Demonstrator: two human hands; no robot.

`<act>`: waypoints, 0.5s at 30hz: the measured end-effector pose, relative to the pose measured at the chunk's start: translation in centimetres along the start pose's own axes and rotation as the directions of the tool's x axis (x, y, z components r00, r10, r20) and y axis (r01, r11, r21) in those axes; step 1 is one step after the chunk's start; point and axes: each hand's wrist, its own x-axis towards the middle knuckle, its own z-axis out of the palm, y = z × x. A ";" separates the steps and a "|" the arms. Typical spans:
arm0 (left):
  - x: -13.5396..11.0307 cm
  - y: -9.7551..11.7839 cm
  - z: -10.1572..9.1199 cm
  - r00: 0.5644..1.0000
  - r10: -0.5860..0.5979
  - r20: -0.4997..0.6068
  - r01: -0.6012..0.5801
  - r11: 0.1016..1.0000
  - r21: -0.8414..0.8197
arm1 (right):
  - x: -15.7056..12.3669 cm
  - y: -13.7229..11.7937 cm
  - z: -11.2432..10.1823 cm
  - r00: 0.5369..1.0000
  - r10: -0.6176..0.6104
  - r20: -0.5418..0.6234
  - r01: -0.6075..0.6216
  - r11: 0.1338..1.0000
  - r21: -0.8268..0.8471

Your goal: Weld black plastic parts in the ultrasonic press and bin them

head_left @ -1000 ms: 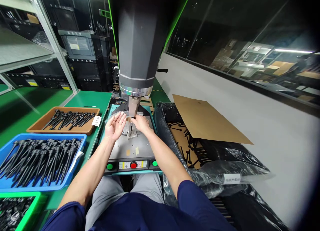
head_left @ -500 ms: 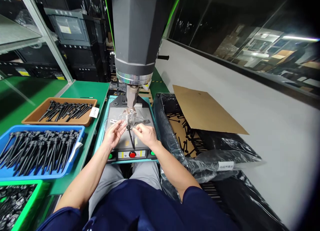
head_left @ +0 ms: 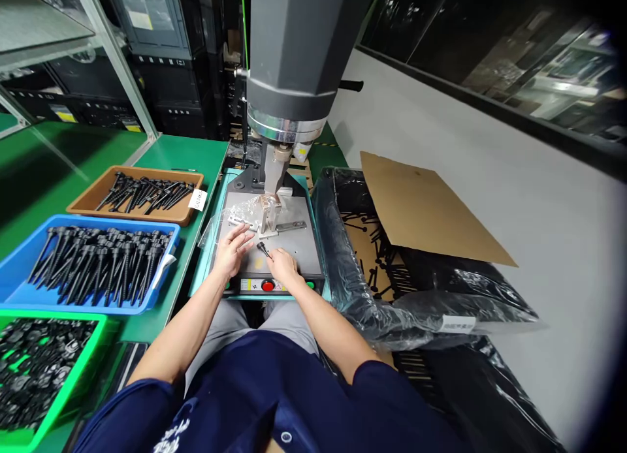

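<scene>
Head view, change: the black part (head_left: 263, 249) has just been drawn away from the fixture (head_left: 268, 218) and tilted, its thick end now pointed back toward it, over the steel plate (head_left: 304, 260).
Right hand (head_left: 283, 265): grip closed around the shank, the rest of which is hidden by the fingers.
Left hand (head_left: 231, 250): held open beside it, fingers spread, nothing seen gripped; contact with the clear plastic sheet (head_left: 245, 209) cannot be told.
Meaning: the part is judged to be freed from the fixture and carried by the right hand alone.
Blue tray (head_left: 17, 273): similar parts are piled inside, on the green tabletop (head_left: 196, 149).
</scene>
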 end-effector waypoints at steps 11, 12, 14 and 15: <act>-6.0 0.8 1.1 0.938 0.220 0.267 -0.305 0.892 0.334 | -3.0 0.2 -3.0 0.709 -0.365 -0.603 0.640 0.693 0.333; -6.2 1.1 1.7 0.919 0.271 0.286 -0.367 0.852 0.372 | -2.9 -0.2 -3.0 0.685 -0.375 -0.625 0.664 0.674 0.324; -6.4 1.5 2.6 0.882 0.354 0.310 -0.463 0.772 0.436 | -2.5 -0.7 -3.0 0.652 -0.377 -0.658 0.693 0.648 0.315; -6.3 1.8 2.9 0.865 0.385 0.321 -0.497 0.739 0.455 | -2.3 -0.9 -2.9 0.642 -0.374 -0.670 0.701 0.640 0.314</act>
